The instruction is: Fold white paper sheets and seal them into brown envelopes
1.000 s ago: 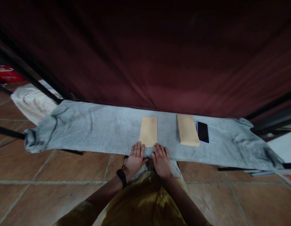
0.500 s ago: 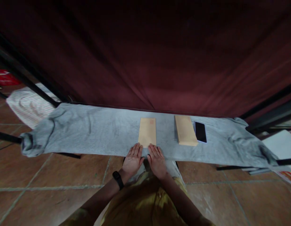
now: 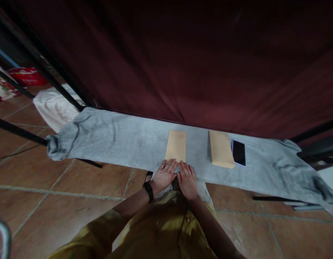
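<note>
A flat tan paper envelope (image 3: 176,144) lies lengthwise on the grey cloth in front of me. My left hand (image 3: 165,175), with a black band on the wrist, rests flat with its fingertips on the envelope's near edge. Beside it my right hand (image 3: 188,181) also lies flat, fingers stretched over the near right corner. The two hands almost meet at the middle and cover most of that edge. To the right sits a thick stack of similar envelopes (image 3: 222,149), untouched by either hand.
A dark-screened phone (image 3: 238,153) lies just right of the stack. The grey cloth (image 3: 134,140) covers a narrow bench, with a dark red curtain (image 3: 166,72) behind it. Black metal bars (image 3: 21,130) stand at the left, near a striped cloth (image 3: 57,108) and a red container (image 3: 28,76).
The view has tilted and shifted, so the bench appears slanted. My hands have come closer together along the envelope's near edge. The reddish mark on the envelope's far right corner no longer shows.
</note>
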The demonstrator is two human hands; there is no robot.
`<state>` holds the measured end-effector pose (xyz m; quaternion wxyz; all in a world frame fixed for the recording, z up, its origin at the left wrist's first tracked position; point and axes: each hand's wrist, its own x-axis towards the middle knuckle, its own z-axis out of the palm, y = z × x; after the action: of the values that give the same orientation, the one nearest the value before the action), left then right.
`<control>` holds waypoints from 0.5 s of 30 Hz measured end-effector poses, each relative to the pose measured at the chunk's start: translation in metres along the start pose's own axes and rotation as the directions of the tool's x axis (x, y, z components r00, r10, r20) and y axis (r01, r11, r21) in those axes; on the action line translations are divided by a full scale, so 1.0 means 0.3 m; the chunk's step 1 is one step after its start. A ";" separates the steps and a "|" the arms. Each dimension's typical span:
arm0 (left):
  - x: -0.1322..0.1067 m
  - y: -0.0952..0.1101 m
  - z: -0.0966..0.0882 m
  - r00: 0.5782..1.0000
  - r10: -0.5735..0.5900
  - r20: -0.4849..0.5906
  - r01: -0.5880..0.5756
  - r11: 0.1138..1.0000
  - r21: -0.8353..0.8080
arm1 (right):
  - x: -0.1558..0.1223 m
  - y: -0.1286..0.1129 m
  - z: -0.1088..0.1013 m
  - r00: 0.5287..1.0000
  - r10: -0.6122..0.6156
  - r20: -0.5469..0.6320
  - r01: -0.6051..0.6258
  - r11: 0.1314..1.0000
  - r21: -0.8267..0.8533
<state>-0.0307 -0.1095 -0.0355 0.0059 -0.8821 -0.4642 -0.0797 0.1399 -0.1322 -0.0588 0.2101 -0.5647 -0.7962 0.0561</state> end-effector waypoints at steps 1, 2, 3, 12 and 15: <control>-0.004 -0.009 0.000 1.000 -0.010 -0.001 0.010 1.000 0.004 | -0.001 0.000 -0.001 1.000 0.000 -0.002 0.000 1.000 0.004; -0.007 -0.018 -0.001 1.000 -0.021 -0.001 0.021 1.000 0.007 | -0.001 -0.001 -0.002 1.000 0.000 -0.006 0.000 1.000 0.008; -0.010 -0.026 -0.003 1.000 -0.031 0.001 0.031 0.999 0.010 | -0.002 -0.001 -0.002 1.000 -0.001 -0.010 0.001 1.000 0.010; -0.033 -0.052 -0.036 0.990 -0.138 0.003 0.138 0.989 -0.046 | -0.004 -0.002 0.002 1.000 -0.019 -0.012 0.019 1.000 -0.013; -0.022 -0.060 -0.046 0.971 -0.236 -0.033 0.226 0.957 -0.181 | -0.005 -0.005 0.004 1.000 -0.010 -0.012 0.010 1.000 -0.026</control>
<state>-0.0511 -0.1058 -0.0240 -0.0689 -0.8164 -0.5550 -0.1442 0.1385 -0.1338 -0.0598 0.2079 -0.5636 -0.7984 0.0412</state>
